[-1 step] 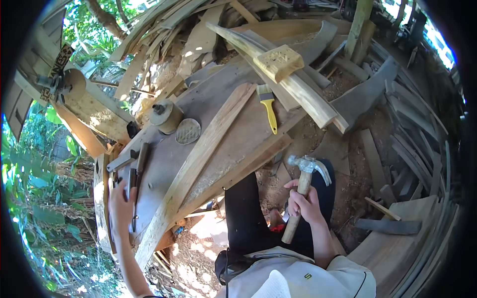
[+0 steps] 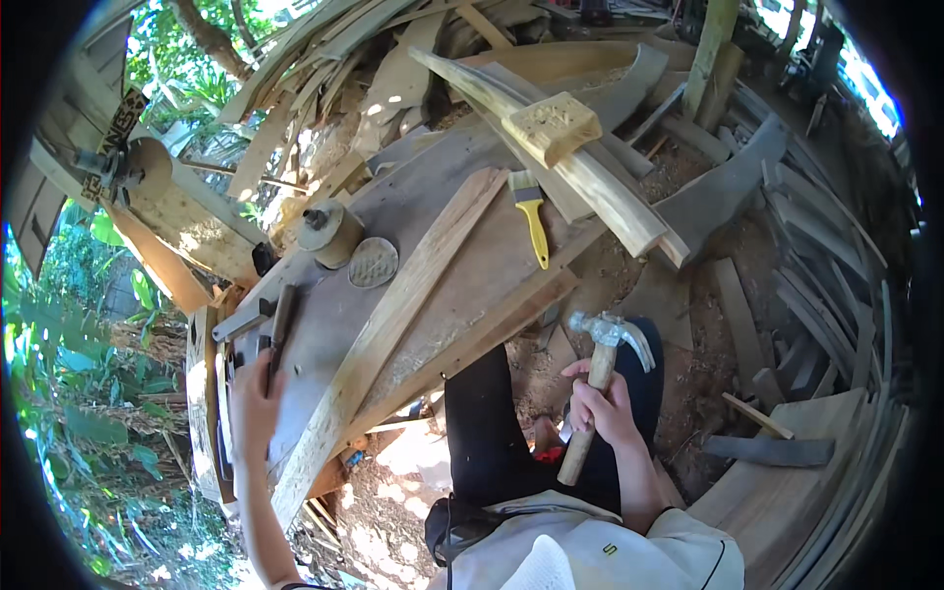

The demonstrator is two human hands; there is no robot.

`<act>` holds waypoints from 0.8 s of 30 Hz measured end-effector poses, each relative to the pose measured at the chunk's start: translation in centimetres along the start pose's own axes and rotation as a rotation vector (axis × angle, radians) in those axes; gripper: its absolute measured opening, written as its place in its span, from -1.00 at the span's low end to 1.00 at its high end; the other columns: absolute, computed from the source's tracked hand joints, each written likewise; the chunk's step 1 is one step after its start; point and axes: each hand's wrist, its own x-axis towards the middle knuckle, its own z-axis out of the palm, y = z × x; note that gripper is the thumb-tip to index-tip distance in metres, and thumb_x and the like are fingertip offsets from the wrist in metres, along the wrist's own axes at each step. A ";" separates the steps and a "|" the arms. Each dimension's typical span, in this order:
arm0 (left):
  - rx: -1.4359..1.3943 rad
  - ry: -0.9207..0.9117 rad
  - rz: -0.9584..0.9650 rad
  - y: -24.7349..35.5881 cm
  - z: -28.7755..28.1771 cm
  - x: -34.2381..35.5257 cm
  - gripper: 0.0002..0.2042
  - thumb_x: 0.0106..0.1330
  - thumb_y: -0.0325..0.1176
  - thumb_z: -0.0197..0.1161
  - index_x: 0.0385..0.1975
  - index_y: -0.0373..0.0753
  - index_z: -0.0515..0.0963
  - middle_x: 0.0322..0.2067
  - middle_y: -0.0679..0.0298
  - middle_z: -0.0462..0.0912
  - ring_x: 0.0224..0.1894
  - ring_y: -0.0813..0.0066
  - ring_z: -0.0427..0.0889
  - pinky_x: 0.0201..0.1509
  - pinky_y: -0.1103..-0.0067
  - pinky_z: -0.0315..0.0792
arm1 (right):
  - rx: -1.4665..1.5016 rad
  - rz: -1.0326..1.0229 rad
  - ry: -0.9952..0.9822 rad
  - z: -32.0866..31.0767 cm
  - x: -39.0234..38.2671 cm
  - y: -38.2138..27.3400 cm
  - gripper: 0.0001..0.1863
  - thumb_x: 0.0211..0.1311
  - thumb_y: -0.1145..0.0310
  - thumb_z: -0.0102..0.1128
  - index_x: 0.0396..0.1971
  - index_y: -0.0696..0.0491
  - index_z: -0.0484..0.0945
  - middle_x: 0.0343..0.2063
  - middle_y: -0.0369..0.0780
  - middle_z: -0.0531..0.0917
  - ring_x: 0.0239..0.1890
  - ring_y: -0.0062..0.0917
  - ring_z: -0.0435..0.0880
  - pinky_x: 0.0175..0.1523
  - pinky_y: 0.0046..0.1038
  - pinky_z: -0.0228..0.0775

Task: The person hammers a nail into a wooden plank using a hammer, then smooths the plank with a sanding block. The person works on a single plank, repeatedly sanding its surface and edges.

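Note:
My right hand (image 2: 605,405) is wrapped round the wooden handle of a claw hammer (image 2: 602,372), its metal head up and its claw toward the right. At the left end of the wooden table (image 2: 423,187), my left hand (image 2: 256,408) closes over a dark slim tool (image 2: 264,343). Only that tool's upper end shows above my fingers; the rest is hidden. Just beyond lie a tool with a dark handle (image 2: 282,313) and a grey metal tool (image 2: 242,320). A long wooden plank (image 2: 393,315) lies slantwise across the table between my hands.
On the table stand a round can (image 2: 329,233), a round lid-like disc (image 2: 373,263) and a yellow-handled paintbrush (image 2: 532,221). A wood block (image 2: 553,126) rests on long timbers (image 2: 600,202) at the far side. Stacked boards (image 2: 821,305) line the right; a thick plank (image 2: 787,462) lies near right.
My left hand has shifted a little to the right, onto the dark slim tool, covering most of it. My right hand and the hammer stay in place.

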 end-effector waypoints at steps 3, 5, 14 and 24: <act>0.059 -0.138 0.315 6.8 2.0 1.1 -0.42 0.39 -0.07 0.38 0.30 -0.28 0.50 0.31 0.00 0.53 0.39 0.00 0.43 0.50 0.21 0.27 | 0.007 -0.004 -0.016 0.5 0.0 0.2 -0.75 0.51 0.47 0.04 0.07 0.26 0.47 -0.71 -0.36 0.42 -0.75 -0.66 0.42 -0.60 -0.51 0.37; 0.095 -0.204 0.471 11.0 3.7 2.4 -0.30 0.38 0.03 0.36 0.40 -0.27 0.39 0.45 -0.02 0.35 0.51 -0.04 0.27 0.59 0.20 0.15 | -0.017 0.001 -0.009 0.3 -0.4 0.3 -0.77 0.51 0.45 0.05 0.04 0.24 0.47 -0.74 -0.36 0.38 -0.79 -0.63 0.39 -0.64 -0.50 0.33; -0.015 -0.044 0.514 13.8 9.9 0.7 -0.08 0.44 0.16 0.20 0.52 -0.49 0.06 0.54 -0.22 0.07 0.61 -0.15 -0.01 0.67 0.11 -0.10 | -0.091 0.017 -0.023 -2.4 -2.1 0.2 -0.75 0.51 0.49 0.04 0.08 0.24 0.47 -0.72 -0.34 0.39 -0.77 -0.66 0.38 -0.61 -0.51 0.34; -0.021 -0.046 0.133 7.5 6.2 -11.0 -0.17 0.41 -0.07 0.34 0.52 -0.44 0.14 0.55 -0.10 0.13 0.62 -0.02 0.03 0.68 0.19 -0.06 | -0.110 0.022 0.002 -2.6 -1.2 0.8 -0.73 0.51 0.42 0.04 0.10 0.19 0.45 -0.75 -0.38 0.30 -0.81 -0.67 0.29 -0.66 -0.53 0.26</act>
